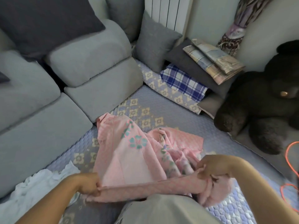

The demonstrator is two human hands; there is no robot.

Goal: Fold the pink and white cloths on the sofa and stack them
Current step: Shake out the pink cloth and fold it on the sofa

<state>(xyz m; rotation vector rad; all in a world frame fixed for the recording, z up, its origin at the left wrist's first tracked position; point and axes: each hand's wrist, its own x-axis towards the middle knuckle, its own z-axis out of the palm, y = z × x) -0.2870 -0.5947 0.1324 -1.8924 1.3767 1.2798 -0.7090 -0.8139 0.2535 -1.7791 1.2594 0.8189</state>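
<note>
A pink cloth (129, 152) with teal flower prints lies partly spread on a quilted lilac sofa cover (161, 102), directly in front of the person. Its near edge is pulled taut between both hands. The left hand (88, 185) is closed in a fist, pinching the cloth's left corner. The right hand (210, 171) is also closed, gripping a bunched corner of the same cloth, with loose pink folds hanging beneath it. The far part of the cloth lies rumpled on the cover, well beyond the hands. A crumpled white cloth (40, 185) rests on the cover just left of the left forearm, unheld. Grey sofa cushions (90, 65) sit behind, and a dark plush bear (262, 101) sits at the right.
</note>
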